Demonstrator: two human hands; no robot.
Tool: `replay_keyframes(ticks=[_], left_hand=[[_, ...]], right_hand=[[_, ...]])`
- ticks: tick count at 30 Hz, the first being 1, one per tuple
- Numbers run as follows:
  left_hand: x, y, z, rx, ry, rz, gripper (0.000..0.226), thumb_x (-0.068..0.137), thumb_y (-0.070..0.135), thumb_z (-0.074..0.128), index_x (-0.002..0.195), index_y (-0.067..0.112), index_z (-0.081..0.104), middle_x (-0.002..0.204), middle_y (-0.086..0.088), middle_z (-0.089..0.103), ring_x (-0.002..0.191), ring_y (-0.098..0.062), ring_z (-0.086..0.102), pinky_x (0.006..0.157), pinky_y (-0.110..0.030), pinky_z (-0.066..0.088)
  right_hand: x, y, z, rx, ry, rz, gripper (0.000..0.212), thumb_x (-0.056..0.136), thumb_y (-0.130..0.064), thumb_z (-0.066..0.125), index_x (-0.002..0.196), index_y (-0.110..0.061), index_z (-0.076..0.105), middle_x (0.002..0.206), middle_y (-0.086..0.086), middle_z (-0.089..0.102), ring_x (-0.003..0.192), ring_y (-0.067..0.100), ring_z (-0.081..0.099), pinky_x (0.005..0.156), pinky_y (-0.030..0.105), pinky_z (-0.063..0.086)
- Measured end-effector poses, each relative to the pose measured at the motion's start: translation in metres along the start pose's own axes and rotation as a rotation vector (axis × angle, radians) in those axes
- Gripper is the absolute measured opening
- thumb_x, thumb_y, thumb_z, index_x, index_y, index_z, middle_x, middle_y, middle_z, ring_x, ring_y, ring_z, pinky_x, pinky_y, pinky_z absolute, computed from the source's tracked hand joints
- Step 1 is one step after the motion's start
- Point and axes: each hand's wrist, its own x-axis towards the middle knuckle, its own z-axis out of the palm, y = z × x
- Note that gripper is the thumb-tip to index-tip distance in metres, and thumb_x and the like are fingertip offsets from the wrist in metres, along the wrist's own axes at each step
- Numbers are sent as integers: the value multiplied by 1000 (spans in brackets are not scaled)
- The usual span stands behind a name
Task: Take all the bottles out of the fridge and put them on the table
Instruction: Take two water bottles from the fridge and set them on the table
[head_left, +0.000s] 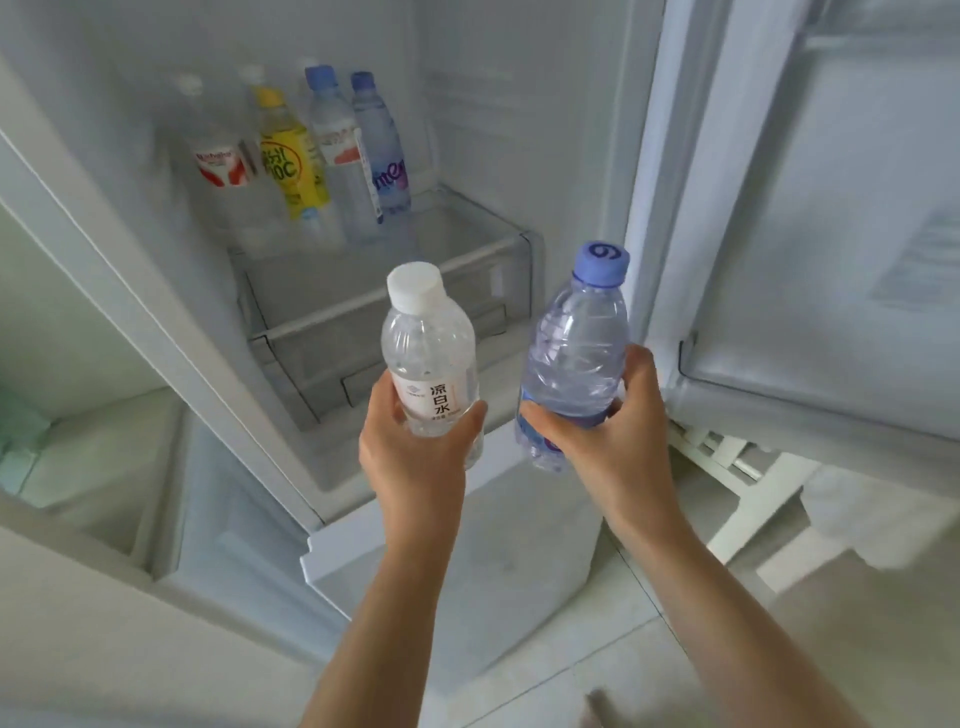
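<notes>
My left hand (415, 452) grips a clear bottle with a white cap (426, 343) around its lower half, held upright in front of the open fridge. My right hand (613, 421) grips a bluish bottle with a purple cap (576, 338), tilted slightly right. On the glass shelf (467, 228) inside the fridge stand several more bottles: a red-and-white labelled one (223, 161), a yellow one (291, 156), a clear one with a blue cap (332, 140) and a blue-labelled one (382, 145).
A transparent drawer (384, 322) sits below the shelf. The fridge door (831, 218) stands open at right, close to my right hand. A second compartment (93, 395) is at left. Pale tiled floor (597, 649) lies below.
</notes>
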Motion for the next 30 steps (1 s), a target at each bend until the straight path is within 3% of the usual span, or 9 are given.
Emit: replay_keyframes(ticks=[3,6,9,12,16,21,24,27,30], left_hand=[[-43,-6,13,6,-132,-19,49,62,15,88,102,23,60,90,9,68,84,-11,66,76,-33,57],[-83,-9,32,11,-236,-19,53,61,14,89,103,22,59,93,8,67,86,-11,65,71,-21,53],[-125,-9,54,-3,-357,-24,54,61,10,88,104,18,56,92,7,66,81,-5,64,65,-12,50],[-176,-6,82,10,-492,-45,56,60,9,87,104,17,54,90,10,64,76,3,61,60,-9,47],[-254,1,119,17,-655,-80,57,59,7,87,105,16,55,92,5,64,79,-7,63,57,-10,48],[-349,17,166,50,-828,-77,55,58,2,88,96,20,52,84,8,58,70,9,55,57,-5,42],[-401,24,197,74,-898,-89,58,56,4,89,92,26,49,82,13,57,71,13,54,59,-5,42],[-445,29,226,97,-984,-93,57,55,11,90,96,22,52,84,11,59,76,1,58,58,-7,44],[-475,33,253,120,-1072,-73,57,55,16,90,100,19,54,87,9,62,79,-5,59,58,-6,43]], right_hand=[[-33,11,-42,-12,72,62,60,60,-4,87,103,-23,51,85,-15,65,74,1,64,62,15,51],[-64,19,-86,-26,138,137,56,61,1,84,96,-27,49,84,-10,63,64,-2,61,54,10,47],[-93,34,-128,-58,205,210,55,58,-10,82,99,-27,49,86,0,65,64,15,63,54,24,50],[-124,45,-181,-106,314,286,60,50,-28,80,101,-35,48,89,-6,66,75,16,66,60,25,51],[-164,53,-261,-194,455,371,61,56,-12,87,98,-35,48,89,-11,62,76,4,63,61,14,47],[-211,62,-360,-303,563,473,68,54,-15,90,109,-21,49,91,-13,59,83,7,61,64,15,44],[-236,67,-416,-323,621,527,66,54,-17,92,105,-23,49,89,-13,60,83,6,62,66,17,46],[-256,73,-463,-353,695,549,68,53,-17,92,104,-25,47,90,-16,59,82,2,60,65,14,44],[-266,78,-501,-355,752,575,69,55,-17,92,107,-23,46,90,-16,58,82,3,60,70,20,48]])
